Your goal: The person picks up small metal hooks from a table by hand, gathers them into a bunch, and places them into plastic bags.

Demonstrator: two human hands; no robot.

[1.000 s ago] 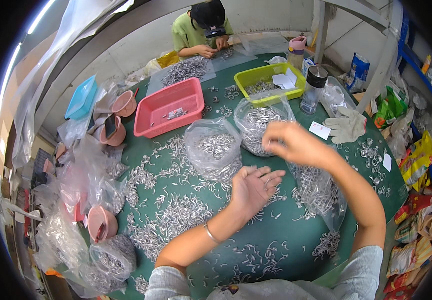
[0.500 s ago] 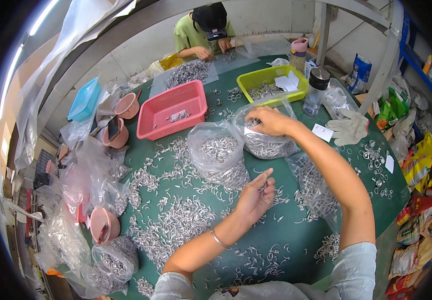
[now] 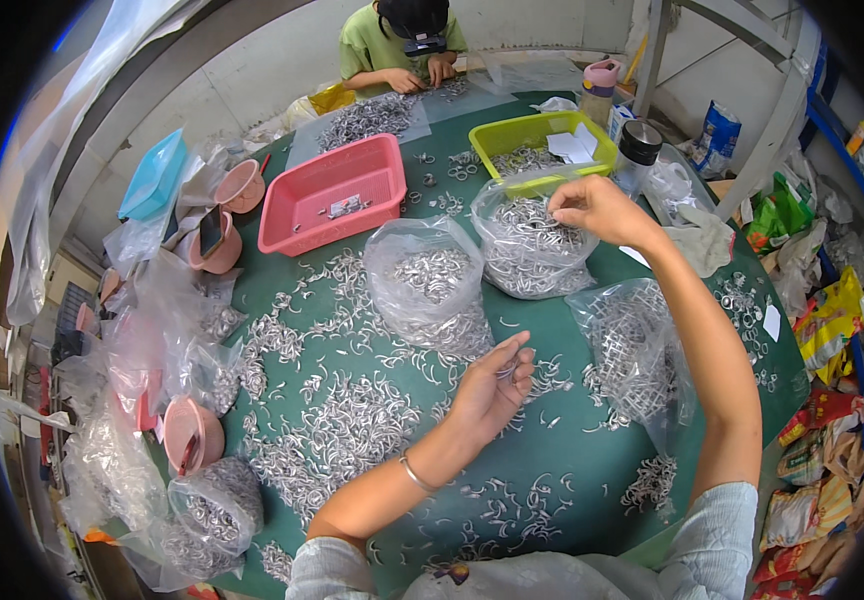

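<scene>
Above the table, palm up, my left hand [image 3: 492, 388] is half curled with thumb and fingers drawn together; a bit of grey metal seems to show in it, too small to make out. My right hand [image 3: 600, 210] is bent in a pinch over the mouth of a clear plastic bag [image 3: 535, 262] full of small curved silver metal pieces; whether anything is between its fingertips is hidden. Beside it stands a second open clear bag [image 3: 427, 290] of similar pieces. Loose curved pieces [image 3: 347, 430] lie heaped on the green tabletop [image 3: 572, 470], left of my left forearm.
A pink basket [image 3: 337, 225], a lime-green basket [image 3: 542, 180] and a bottle [image 3: 635, 155] stand farther back. Right of centre lies a bag of grid-like metal parts [image 3: 632, 350]. Pink cups [image 3: 192, 435] and plastic bags line the left edge. A co-worker [image 3: 402, 60] sits opposite.
My right hand has come up out of the bag of metal pieces and moved right, its fingers now pinched above it. My left hand stays near the same place, and the view has shifted slightly.
</scene>
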